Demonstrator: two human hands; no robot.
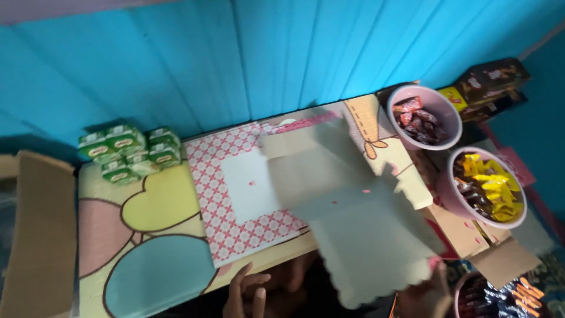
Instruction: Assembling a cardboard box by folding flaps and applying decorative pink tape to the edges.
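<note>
We are looking down at table (147,235) with cartoon-print cover. Left hand (244,291) is resting at near edge, fingers loosely spread, holding nothing. Right hand (425,288) is gripping near right corner of grey cardboard sheet (359,224), lying tilted over table's right half. Green cartons (129,152) are sitting far left; pink bowls of sweets (465,156) right.

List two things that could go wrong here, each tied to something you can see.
1. The grey cardboard sheet, blurred and swinging low, might knock the pink bowl of yellow sweets beside it.
2. That bowl sits near the table edge on a brown box flap, so a nudge could tip it.
</note>
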